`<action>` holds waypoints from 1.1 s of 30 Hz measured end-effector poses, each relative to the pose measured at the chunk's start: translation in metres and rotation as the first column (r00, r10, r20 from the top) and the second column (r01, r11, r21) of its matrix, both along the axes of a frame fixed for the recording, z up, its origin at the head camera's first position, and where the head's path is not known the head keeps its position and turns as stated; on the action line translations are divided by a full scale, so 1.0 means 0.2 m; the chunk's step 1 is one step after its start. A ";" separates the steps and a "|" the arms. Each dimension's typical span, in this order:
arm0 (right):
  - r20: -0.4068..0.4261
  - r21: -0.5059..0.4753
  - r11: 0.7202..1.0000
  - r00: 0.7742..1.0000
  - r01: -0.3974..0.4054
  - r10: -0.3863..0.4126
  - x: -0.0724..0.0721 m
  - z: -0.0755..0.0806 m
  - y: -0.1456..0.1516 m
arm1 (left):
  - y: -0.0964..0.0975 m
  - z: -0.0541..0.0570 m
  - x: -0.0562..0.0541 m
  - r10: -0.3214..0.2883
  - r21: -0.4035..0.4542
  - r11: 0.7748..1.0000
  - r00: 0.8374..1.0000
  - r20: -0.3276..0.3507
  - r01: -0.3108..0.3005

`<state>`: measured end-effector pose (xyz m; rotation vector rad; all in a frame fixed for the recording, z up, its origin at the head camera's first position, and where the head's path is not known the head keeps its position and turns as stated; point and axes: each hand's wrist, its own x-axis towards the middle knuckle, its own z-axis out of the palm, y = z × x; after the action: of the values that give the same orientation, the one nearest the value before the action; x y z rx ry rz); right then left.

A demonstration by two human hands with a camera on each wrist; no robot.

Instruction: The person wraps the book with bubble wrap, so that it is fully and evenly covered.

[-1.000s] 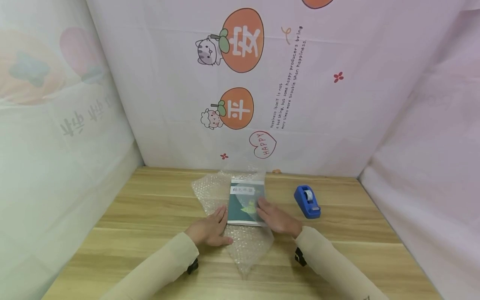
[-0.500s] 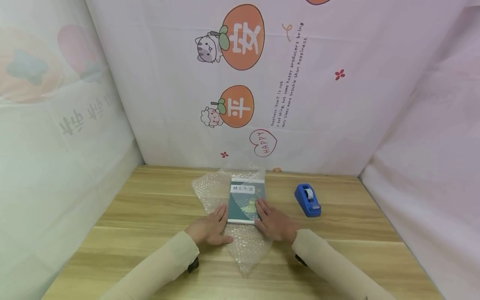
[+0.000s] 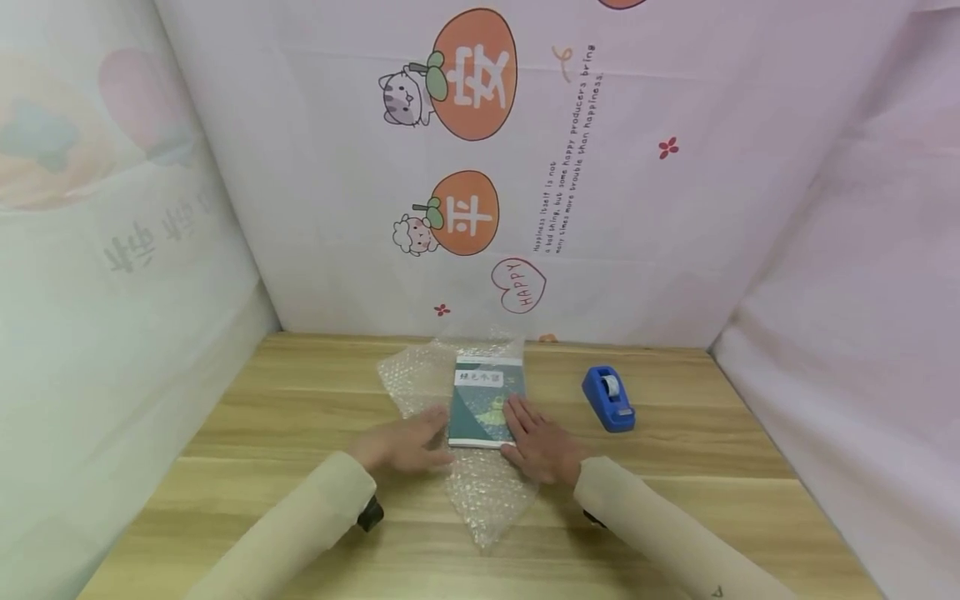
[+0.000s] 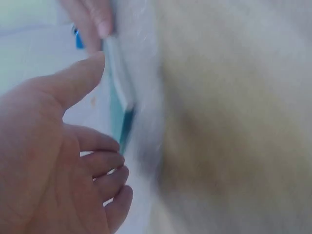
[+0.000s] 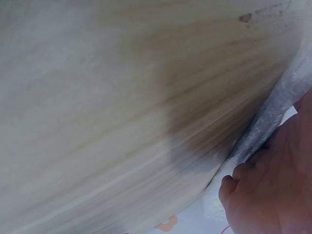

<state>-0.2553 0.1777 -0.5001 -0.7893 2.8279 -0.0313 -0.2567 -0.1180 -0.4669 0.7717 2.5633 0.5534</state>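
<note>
A green book with a white title label lies on a sheet of bubble wrap, whose right side is folded over part of the cover. My right hand rests with extended fingers on the folded wrap at the book's lower right. In the right wrist view, the wrap's edge runs beside that hand. Left of the book, my left hand holds nothing. Its fingers are loosely spread near the book's left edge, and the left wrist view shows the palm facing the book.
A blue tape dispenser with a tape roll stands to the right of the book. The wooden table is bordered by a printed cloth at the back and by cloth walls at both sides.
My right hand has brought the right flap down onto the book and now lies on it. My left hand, earlier against the book's left edge, has drawn slightly away to the left.
</note>
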 end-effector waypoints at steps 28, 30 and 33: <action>-0.006 -0.005 1.000 1.000 -0.005 0.005 0.01 0.01 0.00 | -0.50 0.26 -0.30 0.353 0.299 0.876 0.925 0.139 -0.379; -0.004 -0.001 1.000 1.000 -0.001 0.001 0.01 0.01 0.00 | -0.51 0.25 -0.30 0.361 0.340 0.846 0.910 0.201 -0.411; -0.004 0.001 1.000 1.000 0.001 -0.001 0.02 0.02 0.00 | -0.52 0.21 -0.29 0.378 0.402 0.791 0.884 0.274 -0.462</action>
<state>-0.2521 0.1773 -0.4971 -0.7883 2.8321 -0.0283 -0.3155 -0.2229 -0.4245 0.2433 2.4568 1.3456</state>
